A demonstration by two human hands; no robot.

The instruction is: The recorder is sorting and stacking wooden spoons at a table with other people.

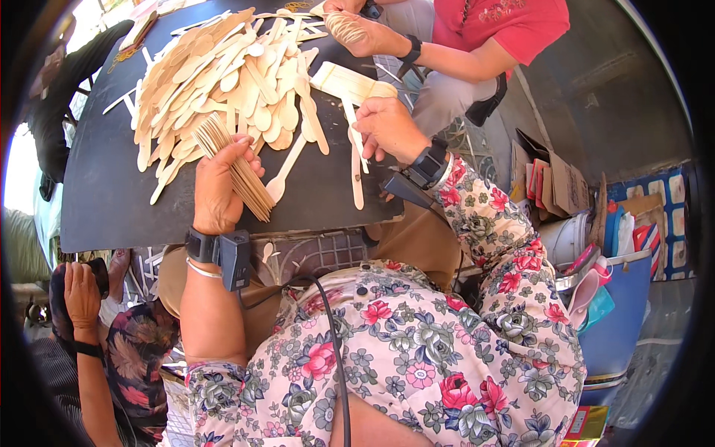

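A large heap of wooden spoons (pixel 223 82) covers the left and middle of the dark table (pixel 97 201). In my left hand (pixel 218 186) is a neat stack of wooden spoons (pixel 242 179), edges up and tilted, the fingers wrapped round it at the heap's near side. My right hand (pixel 389 130) pinches a single wooden spoon (pixel 347 112) to the right of the heap; part of it is hidden by the fingers. Just below, another flat wooden piece (pixel 357 182) lies on the table. One loose spoon (pixel 287 175) lies between my hands.
Bundled wooden pieces (pixel 346 80) lie beyond my right hand. Across the table, a person in a red shirt (pixel 499 30) holds a banded bundle (pixel 346 28). Another person's hand (pixel 80 294) is at lower left. A blue bin (pixel 625 313) and cardboard (pixel 555 182) stand at right.
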